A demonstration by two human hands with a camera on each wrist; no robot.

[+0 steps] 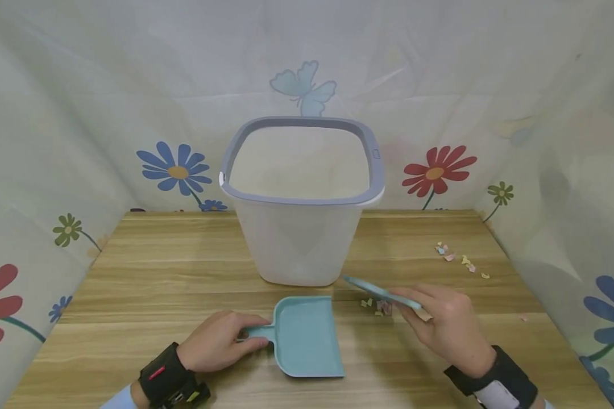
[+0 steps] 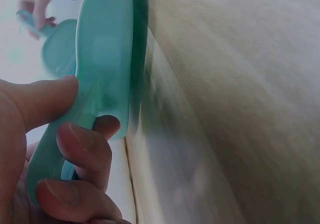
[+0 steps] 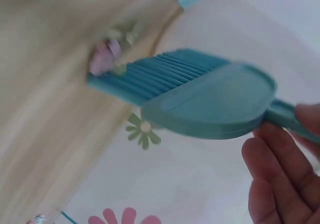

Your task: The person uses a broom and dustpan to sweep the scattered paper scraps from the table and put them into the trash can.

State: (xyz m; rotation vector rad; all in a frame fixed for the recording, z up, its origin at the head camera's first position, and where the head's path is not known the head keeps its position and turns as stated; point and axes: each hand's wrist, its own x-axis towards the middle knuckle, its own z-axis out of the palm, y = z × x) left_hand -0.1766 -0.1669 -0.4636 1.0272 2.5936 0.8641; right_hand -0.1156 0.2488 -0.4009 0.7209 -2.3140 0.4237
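Two teal tools, flat dustpan (image 1: 307, 335), bristled brush (image 1: 381, 292)

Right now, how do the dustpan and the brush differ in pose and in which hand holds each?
The dustpan lies flat on the wooden table; the brush is tilted, bristles down by paper scraps. The left hand grips the dustpan's handle; the right hand holds the brush. The dustpan is a broad open tray, the brush slimmer. Both are teal plastic, in front of the bin.
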